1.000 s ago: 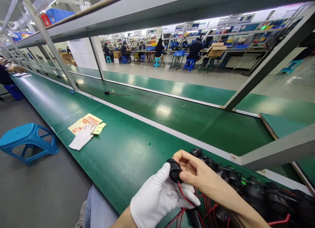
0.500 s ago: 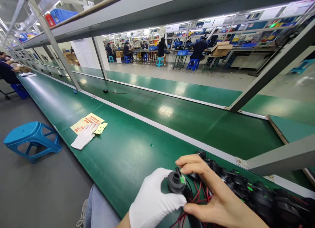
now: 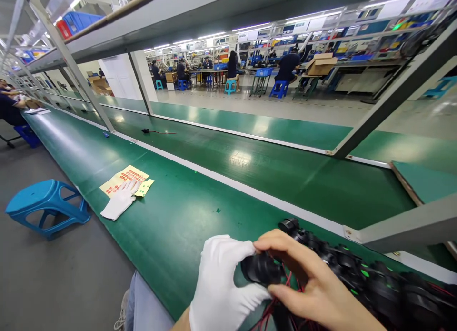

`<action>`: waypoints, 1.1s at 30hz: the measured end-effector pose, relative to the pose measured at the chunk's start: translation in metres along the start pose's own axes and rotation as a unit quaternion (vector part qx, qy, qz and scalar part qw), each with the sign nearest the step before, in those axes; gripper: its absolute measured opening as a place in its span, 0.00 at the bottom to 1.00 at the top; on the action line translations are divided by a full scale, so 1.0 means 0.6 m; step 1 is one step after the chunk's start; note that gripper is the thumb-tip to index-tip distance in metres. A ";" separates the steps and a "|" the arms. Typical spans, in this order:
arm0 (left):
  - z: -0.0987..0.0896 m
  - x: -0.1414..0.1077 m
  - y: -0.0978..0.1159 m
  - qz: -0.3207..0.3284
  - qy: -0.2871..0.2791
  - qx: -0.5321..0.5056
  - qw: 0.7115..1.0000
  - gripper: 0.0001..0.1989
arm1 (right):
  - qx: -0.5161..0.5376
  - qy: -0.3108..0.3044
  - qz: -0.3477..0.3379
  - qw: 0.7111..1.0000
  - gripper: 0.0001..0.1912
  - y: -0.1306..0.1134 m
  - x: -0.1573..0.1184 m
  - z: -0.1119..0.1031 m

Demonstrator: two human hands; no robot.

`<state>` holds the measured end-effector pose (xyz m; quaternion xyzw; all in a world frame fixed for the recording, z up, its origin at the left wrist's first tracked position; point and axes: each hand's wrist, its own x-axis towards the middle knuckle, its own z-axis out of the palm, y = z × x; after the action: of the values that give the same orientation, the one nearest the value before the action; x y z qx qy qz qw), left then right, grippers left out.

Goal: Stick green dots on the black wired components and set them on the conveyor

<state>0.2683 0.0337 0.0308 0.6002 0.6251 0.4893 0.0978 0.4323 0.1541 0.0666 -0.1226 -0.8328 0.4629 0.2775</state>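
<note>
My left hand point(image 3: 222, 285), in a white glove, curls around a black cylindrical part point(image 3: 262, 269) with a ridged, stepped body, which looks like a small pump. My bare right hand point(image 3: 303, 278) closes on the other end of the same part, thumb below and fingers above. The part lies tilted on its side between both hands. Red and black wires point(image 3: 266, 316) hang beneath it. Just right of my right hand, a row of similar black parts point(image 3: 378, 283) is massed on the green bench, several with green dot stickers.
A sheet of red dot stickers point(image 3: 125, 175), a smaller green-dot sheet point(image 3: 144, 188) and a loose white glove point(image 3: 119, 205) lie on the green bench point(image 3: 171, 221). A wired black part point(image 3: 145, 131) rests on the belt behind. Metal posts point(image 3: 410, 226) rise at right; a blue stool point(image 3: 46, 202) stands left.
The black part has tipped from upright, opening facing up, onto its side. My right fingers have come down onto it, and its green sticker is out of sight.
</note>
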 end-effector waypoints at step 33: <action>0.015 -0.024 -0.057 -0.308 -0.032 -0.215 0.926 0.26 | -0.437 0.339 0.079 0.829 0.26 -0.076 0.082 -0.153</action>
<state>0.2562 0.0329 -0.0051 0.3574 0.6555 0.5387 0.3905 0.4477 0.2167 0.1602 -0.4458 -0.7892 -0.0001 0.4225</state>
